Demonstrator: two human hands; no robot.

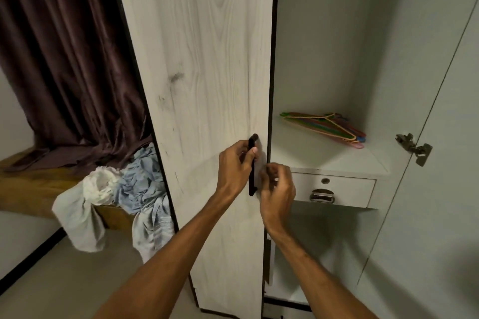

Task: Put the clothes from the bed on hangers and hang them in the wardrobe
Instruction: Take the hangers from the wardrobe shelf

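My left hand [237, 160] grips the black handle [252, 176] of the pale wood-grain wardrobe door [207, 72]. My right hand [278, 189] is at the door's right edge just below, fingers curled; what it holds I cannot tell. The wardrobe's right side stands open, and a stack of coloured plastic hangers [329, 127] lies on its white shelf [324, 160]. A heap of white and light-blue clothes [119, 189] hangs over the edge of the wooden bed [28, 189] at the left.
A drawer [329, 190] with a metal pull sits under the shelf. The open right door [445, 137] with its hinge [414, 149] stands at the right. A dark brown curtain [64, 59] drapes onto the bed. Bare floor lies below the bed.
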